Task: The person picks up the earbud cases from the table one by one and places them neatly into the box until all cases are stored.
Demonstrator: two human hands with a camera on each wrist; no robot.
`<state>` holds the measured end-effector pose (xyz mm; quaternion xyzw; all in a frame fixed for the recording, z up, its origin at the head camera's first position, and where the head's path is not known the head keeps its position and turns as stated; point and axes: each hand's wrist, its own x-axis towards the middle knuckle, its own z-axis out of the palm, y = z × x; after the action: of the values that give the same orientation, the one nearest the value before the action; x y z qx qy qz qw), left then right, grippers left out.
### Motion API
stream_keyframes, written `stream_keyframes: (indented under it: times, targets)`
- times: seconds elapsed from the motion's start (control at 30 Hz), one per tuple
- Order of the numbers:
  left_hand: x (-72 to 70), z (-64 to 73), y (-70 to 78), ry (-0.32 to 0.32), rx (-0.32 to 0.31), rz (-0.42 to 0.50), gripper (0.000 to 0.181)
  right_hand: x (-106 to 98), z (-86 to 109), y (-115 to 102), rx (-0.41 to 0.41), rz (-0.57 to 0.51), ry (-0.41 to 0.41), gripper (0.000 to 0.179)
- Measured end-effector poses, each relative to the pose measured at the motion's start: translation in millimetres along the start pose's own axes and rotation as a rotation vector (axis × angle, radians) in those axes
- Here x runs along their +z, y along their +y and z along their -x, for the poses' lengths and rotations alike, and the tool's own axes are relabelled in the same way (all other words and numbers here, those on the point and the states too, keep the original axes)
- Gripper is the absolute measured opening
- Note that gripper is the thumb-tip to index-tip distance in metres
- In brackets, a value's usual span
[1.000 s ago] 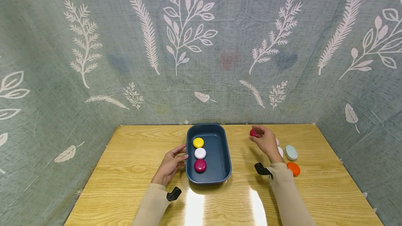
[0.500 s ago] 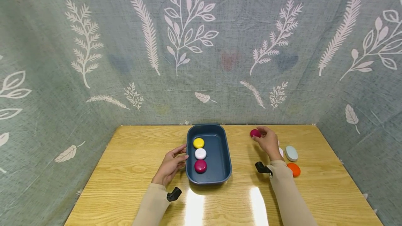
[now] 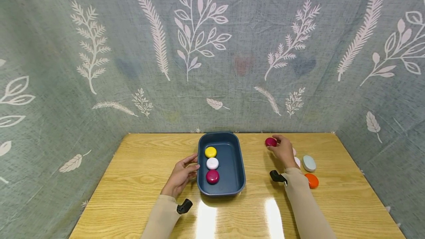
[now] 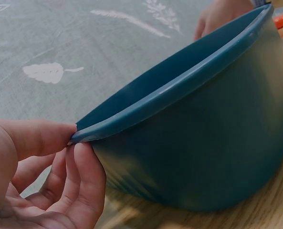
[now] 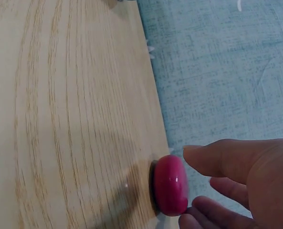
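At the left wall of a dark blue rectangular tub [image 3: 235, 172], my left hand [image 3: 180, 174] pinches the rim between thumb [image 4: 46, 137] and fingers. Inside the tub a yellow disc [image 3: 210, 152], a white disc [image 3: 212, 163] and a crimson disc [image 3: 212, 176] lie in a column along the left side. Toward the table's back edge, another glossy crimson disc [image 5: 170, 186] lies flat on the wood. My right hand [image 3: 283, 152] is just right of it, the thumb apart from it and a lower fingertip at or very near its edge.
Partly behind my right hand and sleeve lie a pale pink disc [image 3: 294, 152] and a white disc [image 3: 297, 162]. Farther right are a pale grey-green oval [image 3: 309, 163] and an orange disc [image 3: 311, 180]. A patterned cloth [image 3: 216, 65] hangs along the table's back edge.
The crimson disc at the back right was tilted in my right hand's fingers; now it lies flat and the fingers have loosened, with the hand slightly farther right. My left hand stays on the tub.
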<state>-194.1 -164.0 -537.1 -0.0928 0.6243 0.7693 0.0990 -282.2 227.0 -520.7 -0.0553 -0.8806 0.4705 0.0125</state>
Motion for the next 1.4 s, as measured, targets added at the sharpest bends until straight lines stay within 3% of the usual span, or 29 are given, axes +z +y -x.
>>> stream_keyframes:
  times: [0.4,0.6,1.4]
  targets:
    - [-0.1,1.3,0.2,0.006,0.001,-0.002,0.055,5.5,-4.4,-3.1,-0.035,0.122,-0.048,0.070]
    - [-0.1,2.5,1.4,0.004,0.001,-0.003,0.055,11.0,-4.6,-1.9,-0.059,0.155,-0.051,0.066]
    - [-2.0,4.0,1.3,-0.010,0.004,-0.020,0.056,19.1,0.2,-0.5,-0.045,0.123,-0.035,0.056]
